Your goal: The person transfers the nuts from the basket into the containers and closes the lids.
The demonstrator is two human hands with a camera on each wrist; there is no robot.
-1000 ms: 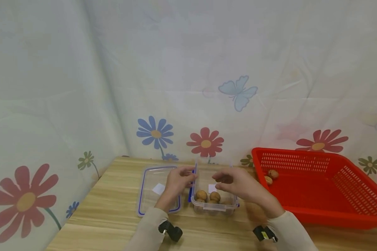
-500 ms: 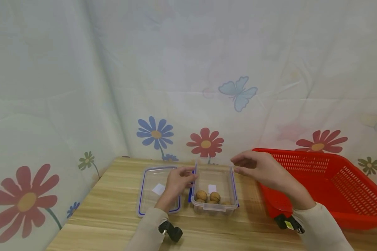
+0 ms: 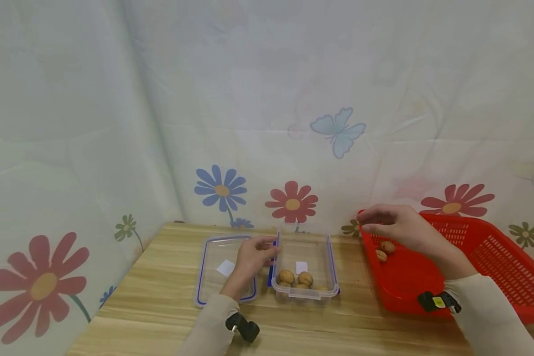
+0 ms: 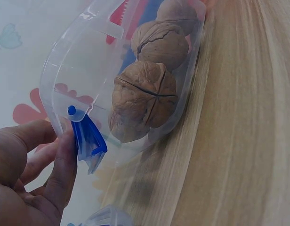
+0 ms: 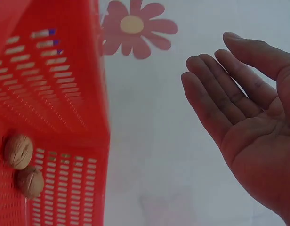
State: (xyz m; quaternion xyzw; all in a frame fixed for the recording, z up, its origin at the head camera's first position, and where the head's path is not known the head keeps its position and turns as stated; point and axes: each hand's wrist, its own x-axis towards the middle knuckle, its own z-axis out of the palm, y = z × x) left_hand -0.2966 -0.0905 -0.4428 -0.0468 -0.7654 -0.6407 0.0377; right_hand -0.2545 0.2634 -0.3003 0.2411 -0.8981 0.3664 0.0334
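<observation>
A clear plastic food box (image 3: 304, 293) with a blue-edged rim stands on the table, several walnuts (image 3: 304, 279) gathered at its near end. My left hand (image 3: 252, 258) pinches the box's left edge beside a blue clip (image 4: 88, 139). Over the left side of a red plastic basket (image 3: 396, 299) hovers my right hand (image 3: 407, 230), palm bare and fingers slightly bent. Two walnuts lie in the basket's left corner; one walnut (image 5: 19, 151) rests against the other walnut (image 5: 30, 182).
Left of the box, a clear lid (image 3: 213, 284) with a blue seal lies flat on the wooden table (image 3: 151, 296). A flower-printed curtain (image 3: 267, 99) hangs behind the table's far edge.
My right hand has moved rightward from above the food box to above the red basket. The left hand stays at the box's edge.
</observation>
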